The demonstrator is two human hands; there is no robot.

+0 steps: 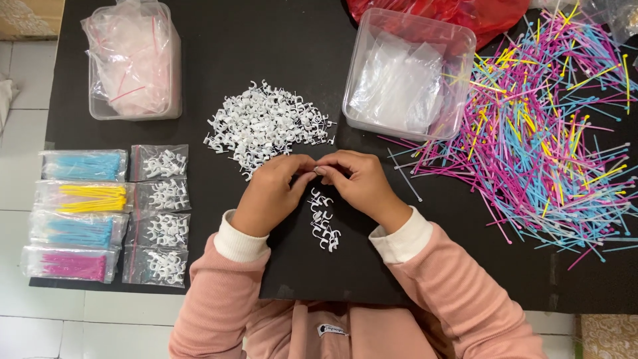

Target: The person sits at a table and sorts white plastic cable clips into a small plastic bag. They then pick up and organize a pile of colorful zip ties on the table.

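Hands meet at the middle of the black bench [266, 40]: the left hand [269, 193] and right hand [362, 186] are brought together, fingertips pinched on what looks like a white cable clip, though the piece itself is too small to make out. Just beyond them lies the loose heap of white clips [266, 123], within easy reach, and just under the hands a short column of counted clips [323, 223] sits apart from the heap, seemingly to keep a tally. Filled clip bags [161, 213] and bags of coloured ties [80, 213] are ranked at the left edge. A clear tub of empty bags [405, 73] stands right of the heap, another tub [133, 60] far left, and loose coloured cable ties [551, 146] sprawl at the right
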